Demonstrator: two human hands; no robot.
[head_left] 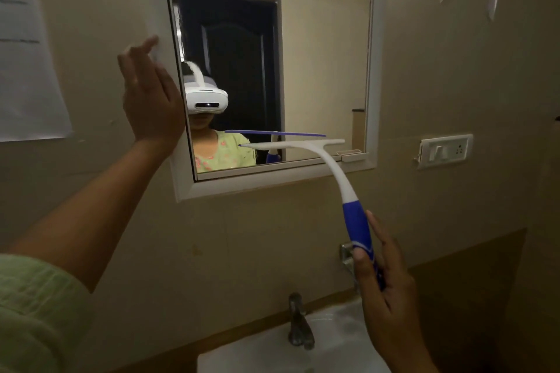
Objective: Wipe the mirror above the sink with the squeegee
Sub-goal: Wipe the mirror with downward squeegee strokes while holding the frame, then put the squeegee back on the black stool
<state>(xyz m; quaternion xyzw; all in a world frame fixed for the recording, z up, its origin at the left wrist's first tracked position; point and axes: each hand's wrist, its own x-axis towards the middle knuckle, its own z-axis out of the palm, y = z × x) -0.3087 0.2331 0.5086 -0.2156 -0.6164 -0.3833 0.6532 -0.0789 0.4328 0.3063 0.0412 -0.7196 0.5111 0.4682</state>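
Note:
The mirror (318,54) hangs in a white frame (272,183) on the beige wall above the sink (342,339). My right hand (391,291) holds the blue grip of a white squeegee (333,172), thumb on top and fingers along its side. The squeegee's blade lies level against the glass near the mirror's lower edge. My left hand (148,94) is raised with fingers relaxed, resting against the left side of the mirror frame. The glass reflects a person wearing a white headset.
A metal tap (298,324) rises behind the sink, and a second metal fitting (347,254) sticks out of the wall beside the squeegee handle. A white switch plate (445,150) sits right of the mirror. A paper sheet (27,54) hangs at left.

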